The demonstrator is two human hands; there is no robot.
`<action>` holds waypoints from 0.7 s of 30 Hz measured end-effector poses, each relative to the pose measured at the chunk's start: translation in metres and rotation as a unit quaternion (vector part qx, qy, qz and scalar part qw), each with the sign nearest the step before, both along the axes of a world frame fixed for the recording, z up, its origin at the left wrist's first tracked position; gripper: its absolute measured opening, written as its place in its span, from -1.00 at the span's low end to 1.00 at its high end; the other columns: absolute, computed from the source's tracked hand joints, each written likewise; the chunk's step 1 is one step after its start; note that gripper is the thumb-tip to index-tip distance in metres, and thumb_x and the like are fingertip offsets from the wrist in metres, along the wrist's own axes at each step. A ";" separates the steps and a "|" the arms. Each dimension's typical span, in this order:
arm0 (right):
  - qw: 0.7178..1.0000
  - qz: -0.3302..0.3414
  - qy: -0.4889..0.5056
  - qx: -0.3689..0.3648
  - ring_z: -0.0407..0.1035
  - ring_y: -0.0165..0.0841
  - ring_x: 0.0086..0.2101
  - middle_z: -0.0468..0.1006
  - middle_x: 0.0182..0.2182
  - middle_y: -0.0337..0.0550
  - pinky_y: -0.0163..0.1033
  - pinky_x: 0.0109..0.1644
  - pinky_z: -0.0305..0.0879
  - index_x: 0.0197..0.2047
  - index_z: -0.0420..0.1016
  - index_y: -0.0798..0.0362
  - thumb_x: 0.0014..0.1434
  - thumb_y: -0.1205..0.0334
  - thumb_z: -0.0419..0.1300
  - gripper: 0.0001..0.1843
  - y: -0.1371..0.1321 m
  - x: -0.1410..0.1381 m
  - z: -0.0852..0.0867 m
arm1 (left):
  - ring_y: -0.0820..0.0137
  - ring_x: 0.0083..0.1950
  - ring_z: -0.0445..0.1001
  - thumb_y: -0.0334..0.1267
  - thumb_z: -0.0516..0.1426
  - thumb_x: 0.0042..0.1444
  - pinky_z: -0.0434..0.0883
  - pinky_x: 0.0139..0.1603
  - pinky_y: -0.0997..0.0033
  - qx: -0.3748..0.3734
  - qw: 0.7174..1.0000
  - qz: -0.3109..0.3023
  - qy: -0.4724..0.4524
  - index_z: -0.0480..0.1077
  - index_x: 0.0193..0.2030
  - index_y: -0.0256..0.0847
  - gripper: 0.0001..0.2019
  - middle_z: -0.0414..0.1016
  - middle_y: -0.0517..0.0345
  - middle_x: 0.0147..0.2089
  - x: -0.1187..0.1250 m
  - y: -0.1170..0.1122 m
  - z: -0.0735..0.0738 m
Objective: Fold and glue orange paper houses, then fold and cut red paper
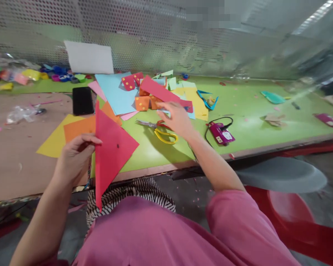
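Observation:
My left hand (77, 157) pinches a red paper triangle (113, 146) by its folded left edge, between thumb and fingers. The paper stands over the table's front edge, with a small dark mark near its middle. My right hand (176, 118) reaches over the table with its fingers apart. Beneath it lie scissors (166, 136) with one yellow and one red handle, blades to the left; the hand partly hides the red handle. Just beyond the fingertips lies a red paper strip (161, 89) on top of orange folded paper pieces (142, 103) with yellow squares. Whether the fingers touch the strip I cannot tell.
Coloured sheets, including light blue (116, 98) and yellow (54, 136), lie around a black phone (83, 101). A purple device (221, 133) with a black cable is to the right. A perforated metal panel (155, 44) backs the table. Stools (283, 175) stand at front right.

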State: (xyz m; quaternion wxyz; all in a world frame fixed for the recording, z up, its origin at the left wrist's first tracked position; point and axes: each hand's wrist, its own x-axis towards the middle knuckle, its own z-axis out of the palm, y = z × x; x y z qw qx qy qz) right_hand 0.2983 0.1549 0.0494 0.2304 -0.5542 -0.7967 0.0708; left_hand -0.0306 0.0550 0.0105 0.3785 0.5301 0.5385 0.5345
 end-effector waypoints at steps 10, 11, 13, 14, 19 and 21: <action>0.872 0.111 0.326 -0.347 0.26 -0.44 -0.45 0.41 -0.48 -0.33 -0.27 -0.35 0.22 -0.30 0.49 0.00 0.28 -0.20 0.25 -0.59 -0.073 -0.064 -0.018 | 0.37 -0.16 0.55 -0.16 0.27 0.13 0.56 -0.11 0.32 -0.084 0.994 -0.044 -0.063 0.58 -0.26 -0.12 -0.88 0.64 0.10 -0.14 0.002 0.001 -0.004; 0.865 0.109 0.340 -0.353 0.24 -0.45 -0.47 0.39 -0.49 -0.35 -0.28 -0.37 0.20 -0.31 0.47 0.00 0.26 -0.17 0.27 -0.62 -0.073 -0.065 -0.020 | 0.37 -0.18 0.54 -0.15 0.28 0.12 0.57 -0.13 0.33 -0.094 0.992 -0.049 -0.067 0.58 -0.24 -0.13 -0.86 0.63 0.10 -0.15 0.002 0.001 -0.003; 0.859 0.099 0.355 -0.355 0.23 -0.47 -0.49 0.39 -0.49 -0.37 -0.29 -0.38 0.18 -0.33 0.45 0.00 0.24 -0.13 0.27 -0.64 -0.072 -0.065 -0.023 | 0.38 -0.21 0.52 -0.12 0.32 0.07 0.57 -0.16 0.34 -0.101 0.991 -0.059 -0.068 0.56 -0.19 -0.15 -0.79 0.61 0.10 -0.18 0.002 0.004 0.000; 0.859 0.094 0.357 -0.356 0.24 -0.48 -0.50 0.39 -0.49 -0.37 -0.29 -0.38 0.17 -0.33 0.45 0.00 0.24 -0.12 0.27 -0.65 -0.072 -0.066 -0.025 | 0.38 -0.22 0.53 -0.11 0.34 0.03 0.57 -0.18 0.34 -0.102 0.991 -0.065 -0.063 0.54 -0.16 -0.16 -0.73 0.59 0.11 -0.19 0.001 0.006 0.002; 0.861 0.087 0.351 -0.357 0.28 -0.48 -0.49 0.45 -0.48 -0.34 -0.31 -0.39 0.18 -0.31 0.48 0.01 0.24 -0.12 0.26 -0.65 -0.075 -0.067 -0.028 | 0.37 -0.27 0.56 -0.11 0.36 -0.06 0.60 -0.25 0.29 -0.117 0.989 -0.083 -0.036 0.41 0.07 -0.15 -0.47 0.54 0.19 -0.24 0.000 0.015 0.010; 0.862 0.090 0.355 -0.350 0.36 -0.46 -0.45 0.53 -0.42 -0.30 -0.30 -0.37 0.24 -0.25 0.50 0.00 0.24 -0.11 0.27 -0.67 -0.076 -0.067 -0.026 | 0.38 -0.30 0.55 -0.11 0.35 -0.05 0.60 -0.27 0.28 -0.110 0.990 -0.083 -0.023 0.39 0.08 -0.14 -0.47 0.52 0.20 -0.24 0.001 0.018 0.013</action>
